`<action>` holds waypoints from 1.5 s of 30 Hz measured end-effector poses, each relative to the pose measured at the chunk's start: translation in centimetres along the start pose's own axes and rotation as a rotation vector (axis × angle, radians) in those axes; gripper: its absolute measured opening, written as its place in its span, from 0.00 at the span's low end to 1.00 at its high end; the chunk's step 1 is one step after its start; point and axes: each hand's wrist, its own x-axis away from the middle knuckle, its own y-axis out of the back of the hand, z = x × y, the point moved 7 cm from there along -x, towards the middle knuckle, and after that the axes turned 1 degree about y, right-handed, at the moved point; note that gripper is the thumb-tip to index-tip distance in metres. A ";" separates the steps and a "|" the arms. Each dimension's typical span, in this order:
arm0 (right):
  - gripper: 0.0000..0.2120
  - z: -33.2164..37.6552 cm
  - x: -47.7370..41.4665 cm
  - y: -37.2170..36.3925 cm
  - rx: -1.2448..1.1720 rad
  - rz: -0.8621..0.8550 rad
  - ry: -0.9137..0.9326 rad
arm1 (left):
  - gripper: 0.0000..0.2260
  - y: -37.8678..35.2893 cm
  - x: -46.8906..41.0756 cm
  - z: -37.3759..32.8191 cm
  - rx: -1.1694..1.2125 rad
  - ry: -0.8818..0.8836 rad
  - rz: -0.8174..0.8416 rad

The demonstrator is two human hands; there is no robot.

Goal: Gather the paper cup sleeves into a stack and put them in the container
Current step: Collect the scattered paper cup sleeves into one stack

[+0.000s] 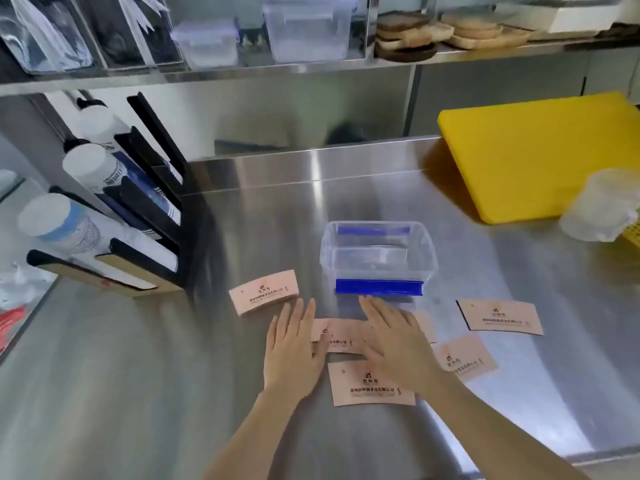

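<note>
Several pink paper cup sleeves lie flat and scattered on the steel counter [173,393]. One sleeve [264,296] is at the left, another sleeve [500,317] at the right, a third sleeve [367,388] nearest me. A clear plastic container [378,255] with blue clips stands open and empty just behind them. My left hand [294,344] hovers flat with fingers apart over the left end of a middle sleeve [341,336]. My right hand [394,337] is spread flat over the sleeves beside it, covering parts of them. Neither hand holds anything.
A black rack [152,209] with stacked cups and lids stands at the left. A yellow cutting board [540,150] leans at the back right, with a stack of clear tubs [602,206] by it. A shelf above carries containers and wooden trays.
</note>
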 end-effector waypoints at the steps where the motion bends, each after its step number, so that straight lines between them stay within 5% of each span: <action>1: 0.34 -0.2 0.0 -1.0 -0.023 0.072 -0.001 | 0.30 -0.3 -0.1 0.2 -0.004 -0.011 0.029; 6: 0.31 0.0 -0.5 -3.2 -0.036 0.177 0.012 | 0.25 -1.8 -0.8 1.0 -0.035 -0.054 0.164; 14: 0.30 0.7 -2.3 -2.2 -0.174 0.170 -0.008 | 0.27 -0.3 -2.0 0.8 0.079 -0.076 0.141; 22: 0.13 0.4 -1.6 2.1 -0.331 -0.062 -0.058 | 0.07 2.8 -1.1 1.7 0.449 -0.056 -0.005; 24: 0.15 0.3 -0.9 2.2 -0.396 0.035 -0.061 | 0.06 3.2 -0.9 2.4 0.470 -0.028 -0.033; 27: 0.27 1.3 1.0 -0.6 -0.137 0.380 0.109 | 0.06 3.4 -1.0 3.2 0.516 0.036 -0.063; 30: 0.36 1.4 2.1 -2.3 -0.020 0.474 0.124 | 0.06 3.2 -1.1 3.2 0.548 0.066 -0.067; 33: 0.32 1.7 1.6 -2.6 -0.014 0.533 0.092 | 0.05 3.2 -1.2 3.1 0.595 0.069 -0.050; 35: 0.18 1.5 1.1 -2.7 -0.062 0.578 0.055 | 0.05 3.3 -1.0 3.2 0.646 0.070 -0.026; 37: 0.06 0.6 0.4 -2.2 -0.169 0.557 0.004 | 0.08 3.5 -0.8 3.4 0.701 0.071 0.001; 42: 0.13 -2.3 -1.5 1.2 -0.344 0.289 -0.120 | 0.12 3.6 -0.2 2.8 0.722 0.020 0.150; 45: 0.09 -1.7 -2.5 2.4 -0.439 0.193 -0.096 | 0.09 2.7 -0.1 1.5 0.656 -0.018 0.217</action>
